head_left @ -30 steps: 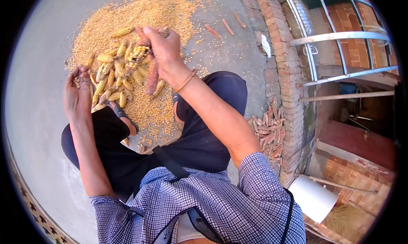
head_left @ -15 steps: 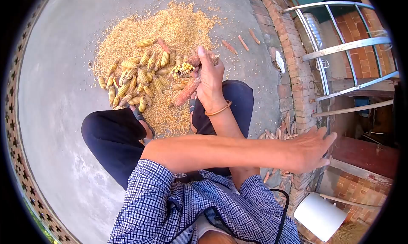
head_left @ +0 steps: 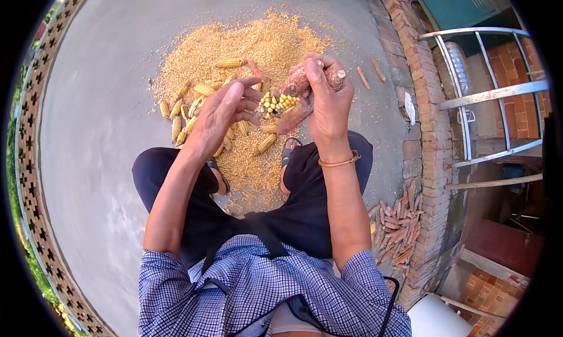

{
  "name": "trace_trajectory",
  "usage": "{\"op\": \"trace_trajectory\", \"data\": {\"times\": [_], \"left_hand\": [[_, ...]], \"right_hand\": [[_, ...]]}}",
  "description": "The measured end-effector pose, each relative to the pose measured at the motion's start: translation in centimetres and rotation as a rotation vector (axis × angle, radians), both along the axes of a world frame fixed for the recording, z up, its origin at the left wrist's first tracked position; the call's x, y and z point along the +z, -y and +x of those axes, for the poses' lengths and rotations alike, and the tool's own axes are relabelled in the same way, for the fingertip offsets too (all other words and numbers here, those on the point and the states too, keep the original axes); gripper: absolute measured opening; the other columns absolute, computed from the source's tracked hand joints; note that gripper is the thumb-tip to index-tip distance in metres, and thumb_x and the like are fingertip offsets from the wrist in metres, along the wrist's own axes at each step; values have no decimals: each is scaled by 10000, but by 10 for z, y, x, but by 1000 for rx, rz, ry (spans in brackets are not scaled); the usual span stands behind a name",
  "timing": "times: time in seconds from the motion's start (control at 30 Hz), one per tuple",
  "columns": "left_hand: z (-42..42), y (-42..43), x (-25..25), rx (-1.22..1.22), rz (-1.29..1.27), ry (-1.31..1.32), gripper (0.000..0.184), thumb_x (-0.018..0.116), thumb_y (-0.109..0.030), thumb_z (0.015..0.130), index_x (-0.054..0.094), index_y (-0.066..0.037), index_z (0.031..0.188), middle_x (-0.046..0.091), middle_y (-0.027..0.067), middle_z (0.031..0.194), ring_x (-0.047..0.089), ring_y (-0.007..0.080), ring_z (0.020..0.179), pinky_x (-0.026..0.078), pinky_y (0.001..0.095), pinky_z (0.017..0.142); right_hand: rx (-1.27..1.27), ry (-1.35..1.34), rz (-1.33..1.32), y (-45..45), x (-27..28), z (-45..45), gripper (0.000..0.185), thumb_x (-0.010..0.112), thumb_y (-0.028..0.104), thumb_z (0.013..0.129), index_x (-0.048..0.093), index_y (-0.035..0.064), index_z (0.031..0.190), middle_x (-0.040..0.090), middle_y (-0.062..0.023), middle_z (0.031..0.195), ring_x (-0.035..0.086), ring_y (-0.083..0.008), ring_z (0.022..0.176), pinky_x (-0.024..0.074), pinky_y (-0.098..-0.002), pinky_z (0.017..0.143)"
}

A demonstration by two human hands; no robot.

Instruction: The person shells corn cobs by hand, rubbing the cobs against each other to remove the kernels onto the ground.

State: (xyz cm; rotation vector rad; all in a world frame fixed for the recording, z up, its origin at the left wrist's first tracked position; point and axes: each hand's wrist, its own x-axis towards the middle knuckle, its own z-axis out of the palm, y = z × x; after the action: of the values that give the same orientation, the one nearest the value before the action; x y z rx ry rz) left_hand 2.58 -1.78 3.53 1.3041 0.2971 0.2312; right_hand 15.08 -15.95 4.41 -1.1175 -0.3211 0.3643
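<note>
My right hand (head_left: pixel 330 105) is closed around a bundle of corn cobs. Among them are reddish stripped cobs (head_left: pixel 296 83) and a corn cob with yellow kernels (head_left: pixel 279 104) still on its end, pointing left. My left hand (head_left: pixel 220 115) is just left of that cob, fingers apart and nothing in it; whether a fingertip touches the cob I cannot tell. Below both hands, unshelled ears of corn (head_left: pixel 267 143) lie on loose yellow kernels (head_left: pixel 234 43). My left hand hides part of the ears.
A heap of stripped cobs (head_left: pixel 399 225) lies by the low brick edging (head_left: pixel 431 155) at right. Two bare cobs (head_left: pixel 363 78) rest on the concrete floor (head_left: pixel 105 131). A metal rail (head_left: pixel 492 95) and a white container (head_left: pixel 437 316) are farther right. My knees flank the kernels.
My left hand, which was stretched across my right arm toward the right, is back on the left beside the cobs. My right hand keeps its hold; the view has shifted slightly.
</note>
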Motion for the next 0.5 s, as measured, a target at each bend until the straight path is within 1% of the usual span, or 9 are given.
{"op": "trace_trajectory", "data": {"times": [0.07, 0.1, 0.2, 0.23, 0.3, 0.4, 0.43, 0.5], "left_hand": [[0, 4, -2, -106, -222, 97, 509, 461, -338, 1029, 452, 51, 1357, 627, 154, 1032, 639, 191, 840, 536, 304, 750], [0, 4, -4, -158, -331, 150, 529, 471, -340, 1025, 432, 55, 1375, 625, 159, 1035, 635, 189, 827, 535, 298, 734], [-6, -3, -2, -162, -259, 138, 566, 498, -321, 1023, 372, 61, 1421, 628, 170, 1059, 616, 164, 777, 524, 290, 728], [-8, -2, -4, -111, -279, 135, 562, 510, -304, 1019, 371, 60, 1425, 628, 154, 1059, 577, 124, 749, 481, 259, 666], [-10, -5, -9, -113, -323, 178, 551, 510, -292, 1020, 374, 53, 1427, 626, 134, 1051, 545, 105, 735, 444, 242, 637], [-15, -10, -12, -73, -352, 226, 531, 515, -276, 1019, 384, 33, 1431, 617, 94, 1043, 509, 86, 729, 402, 226, 611], [-16, -8, -12, -57, -359, 243, 525, 517, -271, 1018, 389, 25, 1432, 613, 79, 1042, 499, 82, 729, 391, 222, 605], [-18, -6, -8, -12, -318, 230, 513, 519, -261, 1018, 397, 10, 1435, 598, 53, 1035, 501, 81, 736, 397, 220, 618]], "right_hand": [[34, 38, -59, -13, 5, 0, 184, 729, 197, 896, 637, 53, 964, 598, 38, 734, 488, -1, 579, 376, -166, 480], [43, 56, -76, -20, 6, -2, 186, 727, 179, 897, 636, 33, 966, 610, 37, 751, 519, 3, 627, 405, -166, 510], [87, 135, -81, -31, 10, -6, 214, 731, 164, 892, 640, 13, 1013, 628, 18, 795, 557, -14, 679, 452, -172, 560], [125, 126, -75, -32, 10, -6, 255, 730, 149, 890, 623, 7, 1073, 635, 3, 834, 566, -24, 707, 466, -177, 588], [194, 112, -56, -32, 8, -6, 359, 727, 118, 886, 589, -4, 1194, 649, -26, 910, 585, -43, 763, 493, -187, 642], [342, 104, 40, -33, 2, -16, 567, 726, 58, 868, 462, -12, 1365, 652, -77, 1043, 609, -74, 845, 518, -210, 709], [427, 156, 4, -31, -5, -13, 705, 724, 16, 852, 344, -19, 1445, 638, -130, 1133, 625, -122, 958, 528, -232, 767], [443, 157, 50, -36, -5, -18, 725, 722, 9, 849, 323, -26, 1454, 629, -155, 1154, 625, -151, 1004, 528, -248, 805]]}}
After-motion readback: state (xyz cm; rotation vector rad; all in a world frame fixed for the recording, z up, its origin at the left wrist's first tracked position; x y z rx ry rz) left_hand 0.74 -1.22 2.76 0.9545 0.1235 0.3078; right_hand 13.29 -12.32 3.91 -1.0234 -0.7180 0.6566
